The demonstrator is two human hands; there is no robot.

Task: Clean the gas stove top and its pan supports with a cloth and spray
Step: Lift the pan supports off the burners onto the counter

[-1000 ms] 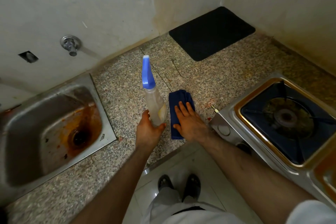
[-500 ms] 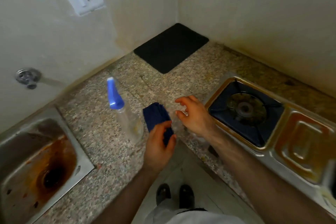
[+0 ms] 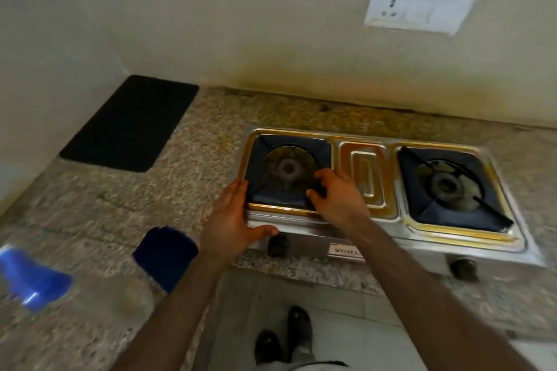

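Both hands sit at the gas stove. The left hand lies with straight fingers along its left edge; the right hand, fingers curled, reaches the left pan support. At eight o'clock lie a blue cloth and a blurred spray bottle.

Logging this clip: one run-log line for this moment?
stage: reaching left pan support | left hand: on stove edge | right hand: at support | cloth: on counter

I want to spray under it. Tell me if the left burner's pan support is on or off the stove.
On. The pan support sits in its recess on the stove, with both hands at its edges.
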